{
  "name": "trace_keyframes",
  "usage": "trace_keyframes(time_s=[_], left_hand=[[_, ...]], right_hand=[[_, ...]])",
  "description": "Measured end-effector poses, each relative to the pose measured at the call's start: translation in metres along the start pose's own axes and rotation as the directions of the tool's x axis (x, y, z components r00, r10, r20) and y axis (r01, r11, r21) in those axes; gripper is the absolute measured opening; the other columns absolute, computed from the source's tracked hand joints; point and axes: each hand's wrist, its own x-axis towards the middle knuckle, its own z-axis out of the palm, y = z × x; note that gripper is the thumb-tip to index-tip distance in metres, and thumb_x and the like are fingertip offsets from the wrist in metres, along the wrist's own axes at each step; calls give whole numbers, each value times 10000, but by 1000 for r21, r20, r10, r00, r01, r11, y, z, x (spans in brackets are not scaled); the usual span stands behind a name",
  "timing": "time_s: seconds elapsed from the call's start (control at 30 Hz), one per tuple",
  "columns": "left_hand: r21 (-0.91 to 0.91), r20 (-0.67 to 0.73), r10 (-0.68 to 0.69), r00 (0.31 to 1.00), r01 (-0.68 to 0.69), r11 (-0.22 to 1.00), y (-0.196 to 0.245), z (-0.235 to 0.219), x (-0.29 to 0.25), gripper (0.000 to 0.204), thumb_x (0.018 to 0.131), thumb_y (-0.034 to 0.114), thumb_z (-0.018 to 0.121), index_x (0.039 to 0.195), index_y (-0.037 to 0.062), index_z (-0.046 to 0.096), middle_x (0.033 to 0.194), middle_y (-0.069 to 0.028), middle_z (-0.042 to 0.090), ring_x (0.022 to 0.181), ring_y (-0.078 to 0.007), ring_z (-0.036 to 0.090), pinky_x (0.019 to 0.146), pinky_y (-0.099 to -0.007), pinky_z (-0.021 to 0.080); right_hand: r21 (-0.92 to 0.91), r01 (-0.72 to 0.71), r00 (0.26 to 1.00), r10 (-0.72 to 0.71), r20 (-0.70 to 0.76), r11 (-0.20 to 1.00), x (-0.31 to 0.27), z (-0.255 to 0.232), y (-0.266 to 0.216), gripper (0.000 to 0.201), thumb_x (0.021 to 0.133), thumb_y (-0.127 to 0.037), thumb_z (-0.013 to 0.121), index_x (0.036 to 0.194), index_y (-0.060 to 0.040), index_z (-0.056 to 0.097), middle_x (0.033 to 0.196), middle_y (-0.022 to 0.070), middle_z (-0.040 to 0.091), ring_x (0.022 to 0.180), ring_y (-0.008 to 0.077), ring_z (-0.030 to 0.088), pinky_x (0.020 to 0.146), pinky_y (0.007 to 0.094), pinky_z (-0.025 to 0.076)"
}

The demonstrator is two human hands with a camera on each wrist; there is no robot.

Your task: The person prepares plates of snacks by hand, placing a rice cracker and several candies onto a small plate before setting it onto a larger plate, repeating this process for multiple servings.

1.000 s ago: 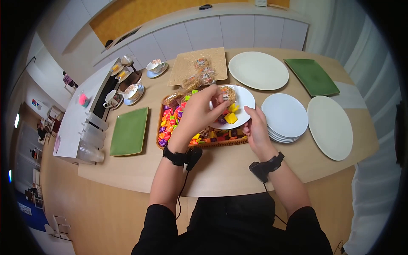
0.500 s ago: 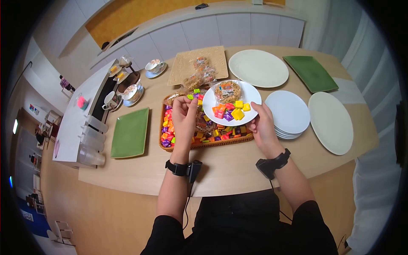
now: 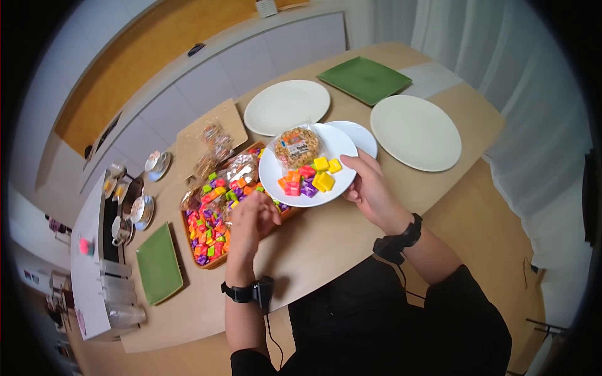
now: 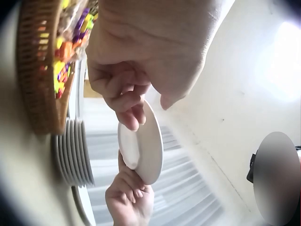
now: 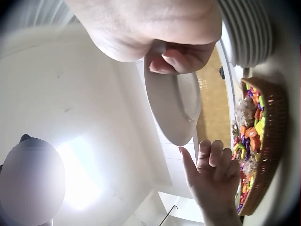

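My right hand [image 3: 373, 191] grips the right rim of a small white plate [image 3: 271, 180], thumb on top and fingers curled beneath. On the plate lie a round nutty snack [image 3: 297, 148] in a clear wrapper and several wrapped sweets [image 3: 323, 182] in yellow, purple, orange and pink. My left hand [image 3: 252, 220] holds nothing; its fingers are loosely bent, just left of the plate. It overlaps a wicker basket [image 3: 216, 262] of bright sweets and bagged snacks in the head view. The right wrist view shows the plate's underside [image 5: 169, 101] raised above the basket's level.
A stack of white plates [image 3: 360, 135] stands behind the held plate. Cream oval plates [image 3: 417, 133] and a green plate [image 3: 364, 80] lie toward the back and right. Left are another green plate [image 3: 158, 263], patterned cups [image 3: 141, 210] and clear plastic cups [image 3: 124, 313]. A tan square platter [image 3: 188, 147] sits behind the basket.
My left hand has drawn back from over the plate to its left side, fingers loosely bent. The head view has swung to the right. My right hand keeps hold of the plate.
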Motion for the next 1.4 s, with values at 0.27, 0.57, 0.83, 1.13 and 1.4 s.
trace_keyframes(time_s=[0.27,0.57,0.83,1.13,1.4], left_hand=[[-108,431,-180,884,249,962,-11,107,10,460,1080,428,485,897,33,634,707,-59,640,522,-79,459,467,-225,324],[-113,563,-204,801,319,941,-36,234,81,386,1103,389,463,963,57,598,764,-32,642,541,-71,478,503,-224,353],[-196,331,-174,927,248,949,-47,293,126,452,1019,298,654,1351,28,510,1184,-47,645,907,-107,648,777,-260,505],[-339,302,-227,926,326,882,-59,325,174,505,1022,246,633,1388,-59,466,1263,-116,569,1040,-190,625,892,-324,522],[-302,297,-275,915,363,882,-63,329,204,371,1022,242,636,1240,-36,523,1087,-70,520,1000,-183,626,881,-334,569]], right_hand=[[-27,57,987,-61,-150,998,-56,-71,-32,355,1016,-229,589,1344,-101,543,854,-57,546,610,11,432,475,197,315],[-439,96,944,-221,-243,893,-59,-208,-105,323,1016,-193,561,1295,-30,573,755,-2,637,554,32,555,450,171,410],[-433,-19,952,-115,-283,901,-2,-266,-140,242,1021,-81,540,1250,0,542,863,53,647,639,75,604,566,227,530],[-468,-187,914,-22,-406,864,65,-291,-146,208,1023,-49,493,1214,31,512,1064,130,613,836,185,669,775,341,633],[-442,-248,877,5,-481,862,97,-303,-147,258,1035,-62,517,1266,41,472,1058,134,606,855,216,697,773,335,640]])
